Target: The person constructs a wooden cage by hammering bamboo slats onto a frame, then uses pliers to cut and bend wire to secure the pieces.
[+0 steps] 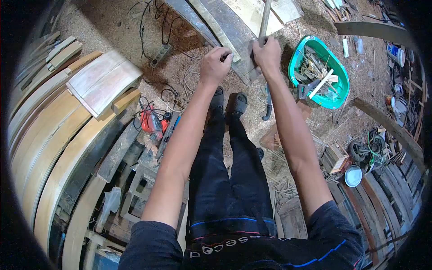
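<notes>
At the near end of a long pale wooden strip (211,23), my left hand (215,65) has its fingers curled against the strip's edge, closed on it. To the right, my right hand (267,54) is wrapped round the lower end of a narrow wooden stick (265,19) that points away from me. Under both pieces is a grey, worn work surface (243,31). A wide pale board (245,10) lies on its far part, between the strip and the stick.
A green tub (345,90) of wood scraps stands right of my arm. A red power tool (150,120) lies at left, near cables and a power strip (161,55). Stacked planks (58,130) fill the left side. Sawdust covers the floor around my sandals (237,104).
</notes>
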Motion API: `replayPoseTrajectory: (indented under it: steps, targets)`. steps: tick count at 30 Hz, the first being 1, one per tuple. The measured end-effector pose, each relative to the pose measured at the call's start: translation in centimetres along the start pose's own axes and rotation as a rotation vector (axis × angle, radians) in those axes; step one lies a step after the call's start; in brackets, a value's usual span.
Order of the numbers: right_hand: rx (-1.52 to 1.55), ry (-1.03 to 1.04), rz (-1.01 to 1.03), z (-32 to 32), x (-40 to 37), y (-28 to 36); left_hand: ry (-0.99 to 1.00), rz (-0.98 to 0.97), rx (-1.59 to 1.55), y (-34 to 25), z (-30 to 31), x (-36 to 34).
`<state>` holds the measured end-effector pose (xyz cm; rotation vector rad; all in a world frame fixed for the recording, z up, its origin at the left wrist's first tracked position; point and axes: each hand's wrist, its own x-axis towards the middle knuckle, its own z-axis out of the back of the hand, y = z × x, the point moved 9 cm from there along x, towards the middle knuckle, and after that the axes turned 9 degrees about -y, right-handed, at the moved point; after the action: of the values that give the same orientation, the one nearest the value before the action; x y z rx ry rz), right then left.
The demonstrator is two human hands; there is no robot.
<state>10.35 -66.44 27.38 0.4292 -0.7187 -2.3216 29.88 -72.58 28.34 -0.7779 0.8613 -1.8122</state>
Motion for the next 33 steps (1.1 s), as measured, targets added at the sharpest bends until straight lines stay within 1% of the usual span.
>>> replayPoseTrajectory:
  steps: [3,7,8,11,12,15,16,19,22,25,28,31,33]
  targets:
    - [0.16,-0.197,-0.047,2.2,-0.5,-0.8,-0.004,-0.003,0.006,-0.1,-0.1,0.0]
    - [0.166,-0.26,-0.051,2.3,-2.4,-2.2,-0.019,-0.054,0.025,-0.4,-0.2,0.0]
    - [0.138,-0.26,-0.08,2.0,-2.8,-2.6,-0.017,-0.049,0.023,-0.3,-0.3,0.0]
    - [0.226,-0.156,-0.134,0.6,-5.0,-2.8,-0.002,-0.037,0.024,-0.1,-0.5,-0.2]
    - [0.293,-0.049,-0.238,0.3,-5.7,-2.0,0.006,-0.036,0.027,-0.3,-0.5,-0.1]
    - [0.197,-0.037,-0.12,-0.6,-6.6,-0.6,0.033,-0.02,0.032,-0.5,-0.5,0.0]
    - [0.194,0.011,-0.171,-1.4,-6.7,-1.1,0.043,-0.011,0.032,-0.5,-0.5,0.0]
    - [0.133,-0.025,-0.131,-1.1,-6.5,-0.9,0.043,-0.168,0.123,-1.1,-0.5,0.3]
    - [0.13,-0.051,-0.101,-1.0,-6.2,-0.9,0.073,-0.174,0.113,-0.9,-0.9,0.6]
    - [0.135,-0.035,-0.111,-0.8,-6.1,-0.7,0.07,-0.191,0.089,-1.7,-0.5,1.0]
    - [0.199,0.045,-0.194,-1.4,-6.2,-1.2,0.109,-0.143,-0.074,-1.4,-0.8,1.2]
    - [0.143,-0.043,-0.095,-1.0,-6.1,-0.9,0.036,0.04,-0.216,-0.1,-0.4,1.3]
    - [0.146,-0.023,-0.115,-0.9,-6.0,-0.9,-0.008,0.017,-0.251,0.5,-0.5,0.7]
